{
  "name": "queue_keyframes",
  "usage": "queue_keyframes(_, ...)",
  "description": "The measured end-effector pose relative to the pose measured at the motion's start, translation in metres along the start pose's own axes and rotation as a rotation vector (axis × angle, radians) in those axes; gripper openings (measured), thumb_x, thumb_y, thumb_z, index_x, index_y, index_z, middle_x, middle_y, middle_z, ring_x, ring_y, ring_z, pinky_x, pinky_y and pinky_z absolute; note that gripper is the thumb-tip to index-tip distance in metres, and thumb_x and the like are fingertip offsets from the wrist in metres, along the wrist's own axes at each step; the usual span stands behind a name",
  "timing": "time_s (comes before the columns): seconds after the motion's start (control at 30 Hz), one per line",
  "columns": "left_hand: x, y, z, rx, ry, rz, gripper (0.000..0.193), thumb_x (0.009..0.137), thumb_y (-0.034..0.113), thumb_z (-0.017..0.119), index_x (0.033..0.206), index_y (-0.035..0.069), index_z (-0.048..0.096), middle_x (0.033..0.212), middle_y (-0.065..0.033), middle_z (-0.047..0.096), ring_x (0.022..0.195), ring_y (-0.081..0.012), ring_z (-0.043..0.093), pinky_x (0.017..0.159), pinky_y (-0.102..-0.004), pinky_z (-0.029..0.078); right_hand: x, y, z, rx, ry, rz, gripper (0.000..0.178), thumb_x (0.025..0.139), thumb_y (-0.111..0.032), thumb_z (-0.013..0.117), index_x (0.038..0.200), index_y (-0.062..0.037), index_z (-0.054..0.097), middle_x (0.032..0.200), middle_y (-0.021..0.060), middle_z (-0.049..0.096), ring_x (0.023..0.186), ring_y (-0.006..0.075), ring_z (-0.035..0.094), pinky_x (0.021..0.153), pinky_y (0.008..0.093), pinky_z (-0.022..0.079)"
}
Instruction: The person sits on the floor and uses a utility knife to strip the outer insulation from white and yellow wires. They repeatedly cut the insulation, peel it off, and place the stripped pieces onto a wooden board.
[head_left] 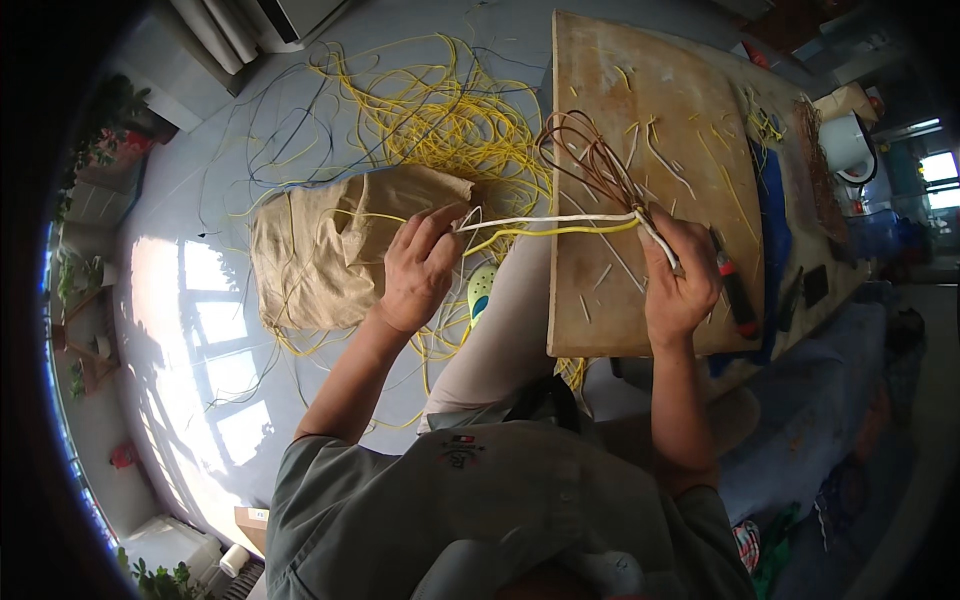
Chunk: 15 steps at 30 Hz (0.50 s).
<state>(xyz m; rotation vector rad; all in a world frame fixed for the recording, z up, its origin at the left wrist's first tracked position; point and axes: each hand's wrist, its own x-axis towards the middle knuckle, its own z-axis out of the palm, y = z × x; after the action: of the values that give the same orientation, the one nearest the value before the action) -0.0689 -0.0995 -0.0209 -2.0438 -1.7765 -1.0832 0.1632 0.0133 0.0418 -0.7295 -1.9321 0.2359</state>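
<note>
My left hand [418, 270] is closed, pinching one end of a white wire [550, 218] above the tan sack. The wire runs almost straight across to my right hand [683, 280], which is closed on it over the wooden board. A yellow wire [570, 231] spans the gap just below the white one; its left end hangs near my left fingers. Brown wire [590, 150], looped into a loose bundle, rises from my right fingers toward the far left of the board. How the wires join inside my right grip is hidden.
Short wire scraps lie over the wooden board [655, 90]. A red-and-black handled tool [736, 292] rests beside my right hand. Tangled yellow wire [450, 110] covers the floor beyond the tan sack [330, 240]. A white container [845, 148] stands at the far right.
</note>
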Motion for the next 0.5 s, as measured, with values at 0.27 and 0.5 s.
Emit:
queue_keyframes(0.27,-0.015,0.007,0.021,0.031,-0.238,-0.138,0.044,0.076,0.008,0.06,0.117,0.005,0.043,0.132,-0.0135,0.038,0.113,-0.0309,0.042,0.092,-0.0397,0.033,-0.01,-0.002,0.004,-0.109,0.028,-0.141,0.034,0.066,-0.004,0.071,0.098,-0.0146,0.067,0.071,0.002,0.056,0.064,0.0179,0.052,0.057,0.0292,0.043)
queue_keyframes(0.5,-0.019,0.009,0.033,-0.005,-0.255,-0.237,0.045,0.078,0.012,0.059,0.119,0.004,0.042,0.132,-0.0136,0.037,0.115,-0.0317,0.041,0.093,-0.04,0.033,-0.02,0.005,0.005,-0.201,0.013,-0.172,0.033,0.067,-0.004,0.07,0.098,-0.0151,0.066,0.07,0.0023,0.053,0.062,0.0195,0.051,0.055,0.0301,0.043)
